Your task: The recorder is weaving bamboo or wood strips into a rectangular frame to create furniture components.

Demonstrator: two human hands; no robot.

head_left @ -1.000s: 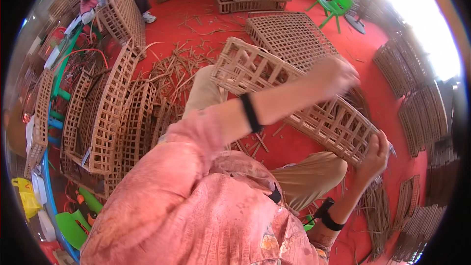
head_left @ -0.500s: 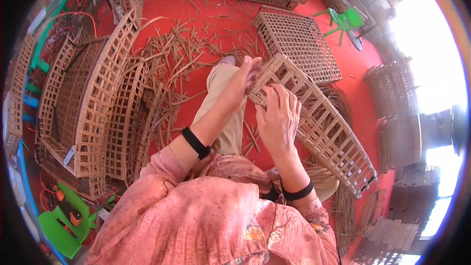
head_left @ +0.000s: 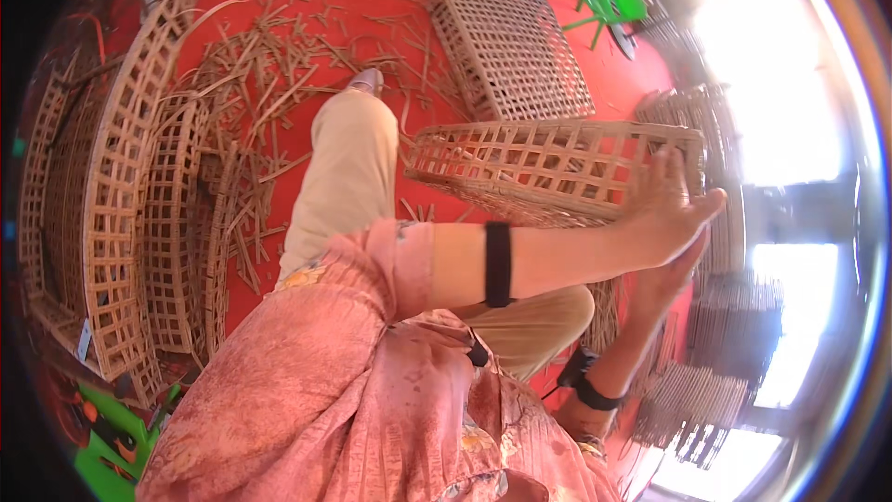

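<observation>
Very bright white light (head_left: 776, 84) comes in from the right, past the fingers (head_left: 663, 177) of the left hand (head_left: 658, 221). It is too bright to see through. Right of the fingers, the piled flat brown woven panels (head_left: 729, 321) look pale and foggy. Those fingers look a bit smeary. Far left of them it is darker, and the tall brown woven lattice frame (head_left: 121, 195) looks bent like a bow. A black ring circles everything, with a blue-purple glow on the right.
</observation>
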